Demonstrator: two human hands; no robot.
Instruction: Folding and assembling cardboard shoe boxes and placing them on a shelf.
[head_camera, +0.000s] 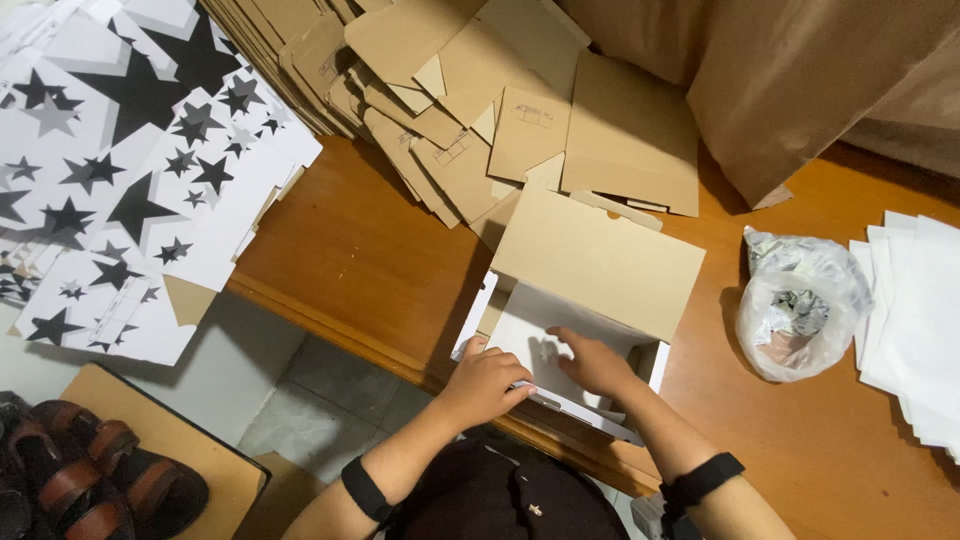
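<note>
Gripping the near wall of a half-folded cardboard box (590, 300) at the bench (350, 250) front edge, the left hand (483, 385) curls shut; the right hand (597, 365) lies spread flat inside.

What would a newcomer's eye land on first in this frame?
First, the half-folded cardboard box with white inside at the wooden table's near edge, with the left hand gripping its front wall and the right hand pressed inside. Next, the white flat sheets printed with black stars stacked at the upper left. A heap of plain brown flattened box blanks lies behind the box.
</note>
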